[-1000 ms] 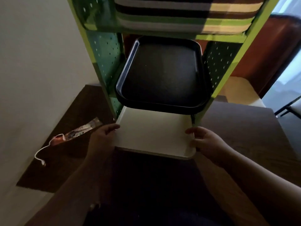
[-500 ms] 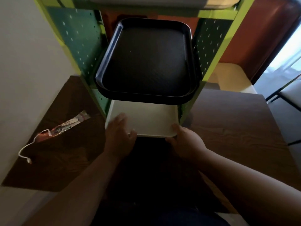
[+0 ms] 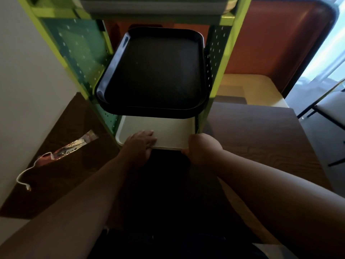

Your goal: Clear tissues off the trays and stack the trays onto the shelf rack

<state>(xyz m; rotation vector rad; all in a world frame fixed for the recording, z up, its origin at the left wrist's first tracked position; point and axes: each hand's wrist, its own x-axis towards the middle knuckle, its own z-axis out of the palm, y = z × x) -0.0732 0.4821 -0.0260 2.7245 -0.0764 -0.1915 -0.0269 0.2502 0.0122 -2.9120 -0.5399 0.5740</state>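
A white tray (image 3: 168, 130) lies on the lowest level of the green shelf rack (image 3: 222, 71), most of it under the level above. My left hand (image 3: 141, 144) rests flat on its front left part, fingers together. My right hand (image 3: 202, 151) is curled against the tray's front right corner. A black tray (image 3: 155, 70), stacked on another black one, sits on the level above and sticks out toward me. More trays fill the top level (image 3: 153, 6). No tissue is in view.
The rack stands on a dark wooden table (image 3: 257, 139) beside a white wall at left. A shiny wrapper (image 3: 74, 148) and a white cord (image 3: 24, 174) lie on the table at left. An orange booth seat (image 3: 276, 43) stands behind, a chair (image 3: 332, 109) at right.
The white tray has slid further into the bottom level of the rack. Both hands moved forward with it, from its sides to its front edge.
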